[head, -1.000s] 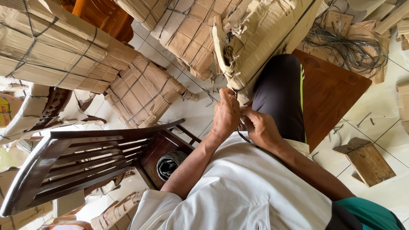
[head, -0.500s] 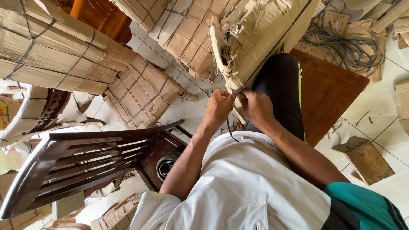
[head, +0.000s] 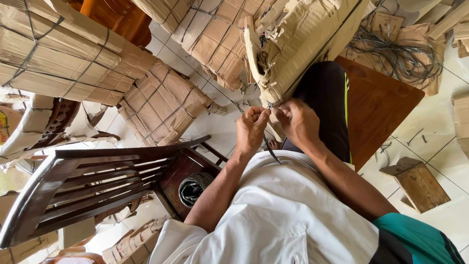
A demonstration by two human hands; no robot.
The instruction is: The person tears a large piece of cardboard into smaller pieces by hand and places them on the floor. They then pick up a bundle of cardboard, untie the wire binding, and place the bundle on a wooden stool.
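Head view: left hand [head: 251, 131] and right hand [head: 295, 122] pinch a dark strap [head: 270, 146]; strap runs slanting from the cardboard bundle [head: 303, 39].

cardboard-wrapped bundle [head: 303, 44], dark strap [head: 270, 146] dangling

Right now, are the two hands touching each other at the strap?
Touching. The head view shows the left hand and right hand meeting fingertip to fingertip on the dark strap beneath the cardboard-wrapped bundle.

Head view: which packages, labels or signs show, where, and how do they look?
Brown cardboard-wrapped bundle: top centre, torn end, at both hands.
Strapped flat cardboard stack: upper left, tan, dark straps.
Smaller strapped cardboard bundle: centre left, on white tiles.
Yellow printed patch: far left edge, too small to make out.
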